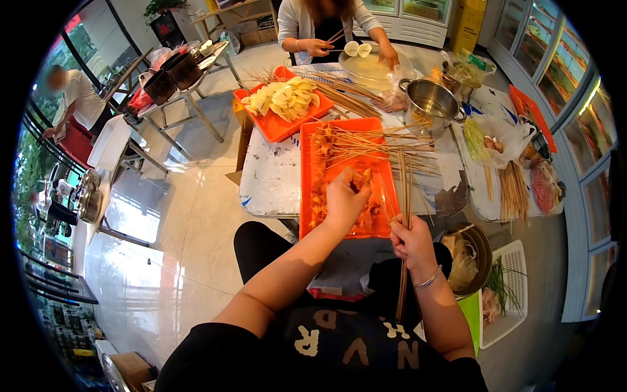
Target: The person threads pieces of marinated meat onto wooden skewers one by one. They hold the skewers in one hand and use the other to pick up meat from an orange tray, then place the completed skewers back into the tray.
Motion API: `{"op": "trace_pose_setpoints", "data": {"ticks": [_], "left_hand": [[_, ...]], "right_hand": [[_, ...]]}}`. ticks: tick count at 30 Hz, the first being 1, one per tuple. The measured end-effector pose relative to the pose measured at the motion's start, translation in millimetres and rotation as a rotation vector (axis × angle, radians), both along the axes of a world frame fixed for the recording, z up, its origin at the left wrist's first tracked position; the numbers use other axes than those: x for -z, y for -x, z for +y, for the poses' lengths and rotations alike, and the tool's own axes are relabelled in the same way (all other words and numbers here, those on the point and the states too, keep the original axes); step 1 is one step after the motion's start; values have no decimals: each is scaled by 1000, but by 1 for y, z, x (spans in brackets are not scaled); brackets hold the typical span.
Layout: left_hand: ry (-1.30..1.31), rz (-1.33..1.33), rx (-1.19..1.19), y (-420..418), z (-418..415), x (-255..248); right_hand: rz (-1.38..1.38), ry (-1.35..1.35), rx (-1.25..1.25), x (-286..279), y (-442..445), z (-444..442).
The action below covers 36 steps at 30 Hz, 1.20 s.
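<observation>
My left hand (349,193) is over the orange-red plastic tray (304,161), a small piece of marinated meat (367,173) pinched at its fingertips. A bundle of thin wooden skewers (404,196) is gripped in my right hand (410,240), beside the tray's near right corner. Along the tray's left side lie pieces of reddish marinated meat (319,191), with loaded skewers (362,147) pointing right over the rim. More loose meat sits at the near end, partly hidden by my left hand.
Behind, an orange tray (274,130) holds sliced potato (286,98). Across the table a person (318,29) handles skewered white slices over a bowl of liquid (372,68). A steel pot (433,100) stands at the right; a deep pot (482,259) and white basket (519,294) are beside my right arm.
</observation>
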State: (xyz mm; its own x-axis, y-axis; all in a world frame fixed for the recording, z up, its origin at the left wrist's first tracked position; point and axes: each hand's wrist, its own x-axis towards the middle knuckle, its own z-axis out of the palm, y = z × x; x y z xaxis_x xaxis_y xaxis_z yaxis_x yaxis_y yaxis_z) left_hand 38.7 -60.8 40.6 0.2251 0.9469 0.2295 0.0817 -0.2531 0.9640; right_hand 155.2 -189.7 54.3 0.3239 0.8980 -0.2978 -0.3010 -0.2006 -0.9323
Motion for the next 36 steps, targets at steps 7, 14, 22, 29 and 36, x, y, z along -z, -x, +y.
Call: {"op": "trace_pose_setpoints", "data": {"ticks": [7, 14, 22, 29, 36], "left_hand": [[23, -45, -21, 4, 4, 5], [5, 20, -28, 1, 0, -6], [-132, 68, -172, 34, 29, -2], [-85, 53, -108, 41, 19, -40], [-175, 35, -39, 30, 19, -61]], "right_hand": [[-742, -251, 112, 10, 5, 12], [-1246, -535, 203, 28, 3, 21], [-898, -125, 26, 5, 24, 49], [-516, -89, 54, 22, 22, 50], [-359, -191, 150, 48, 12, 56]]}}
